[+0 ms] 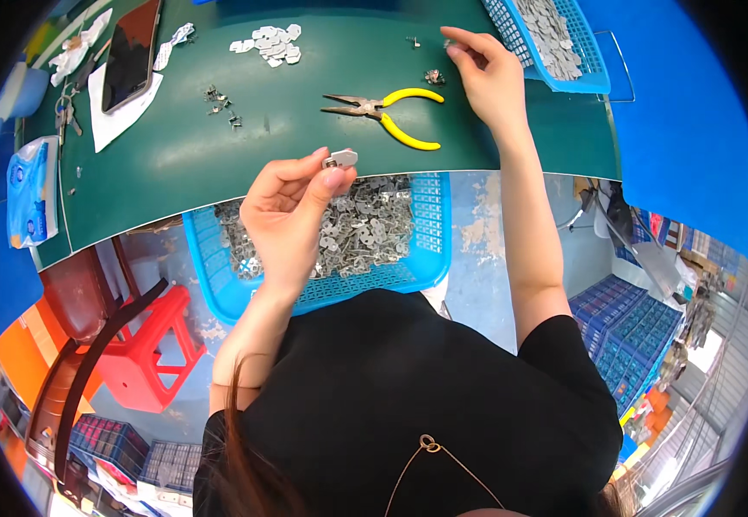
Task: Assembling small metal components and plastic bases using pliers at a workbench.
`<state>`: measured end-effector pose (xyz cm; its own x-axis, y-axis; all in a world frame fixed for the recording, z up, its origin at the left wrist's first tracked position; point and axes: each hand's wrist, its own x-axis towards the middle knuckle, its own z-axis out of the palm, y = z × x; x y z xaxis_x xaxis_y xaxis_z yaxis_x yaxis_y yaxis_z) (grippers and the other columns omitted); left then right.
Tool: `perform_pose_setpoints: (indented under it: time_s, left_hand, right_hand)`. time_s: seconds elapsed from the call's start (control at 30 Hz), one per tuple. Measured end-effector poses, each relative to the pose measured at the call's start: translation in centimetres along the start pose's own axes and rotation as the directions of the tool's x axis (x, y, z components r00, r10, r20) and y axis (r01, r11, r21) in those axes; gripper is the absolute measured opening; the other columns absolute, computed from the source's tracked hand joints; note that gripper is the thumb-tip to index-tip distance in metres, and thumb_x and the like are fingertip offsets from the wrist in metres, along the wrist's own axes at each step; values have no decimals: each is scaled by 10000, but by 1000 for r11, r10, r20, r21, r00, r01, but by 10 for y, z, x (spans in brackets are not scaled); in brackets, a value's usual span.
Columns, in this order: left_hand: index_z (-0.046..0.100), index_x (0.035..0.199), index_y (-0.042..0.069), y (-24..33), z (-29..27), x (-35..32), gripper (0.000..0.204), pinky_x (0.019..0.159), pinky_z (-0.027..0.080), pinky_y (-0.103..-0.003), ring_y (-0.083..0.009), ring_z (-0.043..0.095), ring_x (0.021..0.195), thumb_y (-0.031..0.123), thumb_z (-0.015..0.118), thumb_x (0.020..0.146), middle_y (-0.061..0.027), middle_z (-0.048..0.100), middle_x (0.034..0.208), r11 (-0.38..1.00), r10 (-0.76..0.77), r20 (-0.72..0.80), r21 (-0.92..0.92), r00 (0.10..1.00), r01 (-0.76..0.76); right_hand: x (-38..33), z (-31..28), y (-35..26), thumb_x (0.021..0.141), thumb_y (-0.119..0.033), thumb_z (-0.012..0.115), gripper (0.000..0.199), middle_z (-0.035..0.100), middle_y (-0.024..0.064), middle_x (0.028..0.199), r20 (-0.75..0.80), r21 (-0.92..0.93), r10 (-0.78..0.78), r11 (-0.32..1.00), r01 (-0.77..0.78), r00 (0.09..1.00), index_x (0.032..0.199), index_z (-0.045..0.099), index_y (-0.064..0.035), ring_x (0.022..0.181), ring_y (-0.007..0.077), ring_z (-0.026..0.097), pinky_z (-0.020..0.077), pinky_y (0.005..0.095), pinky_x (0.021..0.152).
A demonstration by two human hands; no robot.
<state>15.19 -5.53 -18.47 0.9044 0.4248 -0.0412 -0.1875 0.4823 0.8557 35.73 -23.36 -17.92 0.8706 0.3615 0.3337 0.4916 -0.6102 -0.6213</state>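
My left hand (289,202) pinches a small pale flat plate (345,158) with a metal bit at its edge, held above the table's near edge. Over the table at the right, the thumb and forefinger of my right hand (493,86) close on a tiny metal piece (448,43), mostly hidden by the fingertips. A small cluster of metal parts (433,77) lies beside that hand. Between my hands rest needle-nose pliers (367,108) with yellow handles, jaws pointing left. Loose pale plates (277,45) form a pile farther back, and more small metal parts (221,105) are scattered at left.
Below the table edge, a blue basket (430,250) holds many metal pieces. Another blue basket (594,73) of pale plates stands at back right. A phone (131,56), keys (65,112) and tissue pack (34,191) lie left on the green table (176,164). A red stool (154,349) stands lower left.
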Motion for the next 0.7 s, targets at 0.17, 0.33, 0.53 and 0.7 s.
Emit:
perform_pose_setpoints:
  time_s: [0.17,0.33,0.53,0.7]
  left_hand:
    - [588,1025,-62,1,7,4,180,803,555,-307,-212,673,866,-18,633,856,-181,667,966,999,-27,3,-19,1000,27]
    - [579,1026,-66,-1,16,6,186,796,562,-307,-212,674,859,-23,633,853,-171,667,949,994,-84,10,-64,996,85]
    - [580,1003,-62,3,29,4,173,785,570,-310,-212,677,847,-27,641,845,-172,665,931,991,-110,-5,-80,994,109]
    - [580,971,-52,-1,31,0,154,790,570,-313,-208,675,849,-23,653,839,-170,667,930,991,-91,-14,-104,996,89]
  right_hand:
    - [-18,-16,-21,849,-52,611,207,627,75,860,227,639,230,698,-322,947,1030,649,41,762,125,553,459,241,715]
    - [-50,-17,-58,873,-69,566,173,613,122,843,466,861,176,133,-490,867,1001,604,40,735,175,565,466,276,673]
    - [-85,2,-89,873,-59,595,172,638,123,899,253,915,209,264,-304,945,995,633,55,737,164,560,444,279,675]
    - [-99,10,-105,836,8,639,184,653,134,948,35,837,250,521,-165,968,1014,657,50,754,138,556,456,256,688]
